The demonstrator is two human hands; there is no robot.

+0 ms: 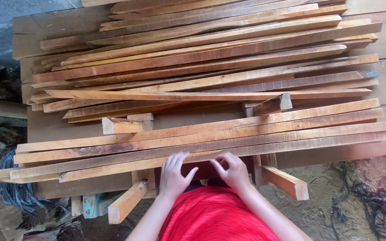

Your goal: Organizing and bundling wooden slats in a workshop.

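Wooden strips lie in two loose stacks across the workbench (pixel 50 129). I have my left hand (pixel 174 174) and right hand (pixel 233 172) at six o'clock, fingers spread and resting flat on the nearest strip (pixel 220 154), gripping nothing. I judge this the step of picking a strip; lifting it calls for curling fingers under its near edge. Short blocks (pixel 120 126) sit at nine o'clock.

Daylight, soft and even; no glare. Faint shadows beneath the wood strips (pixel 202 134). Centre sharp; left edge dim, ground there murky. Slight wide-angle bowing toward corners.
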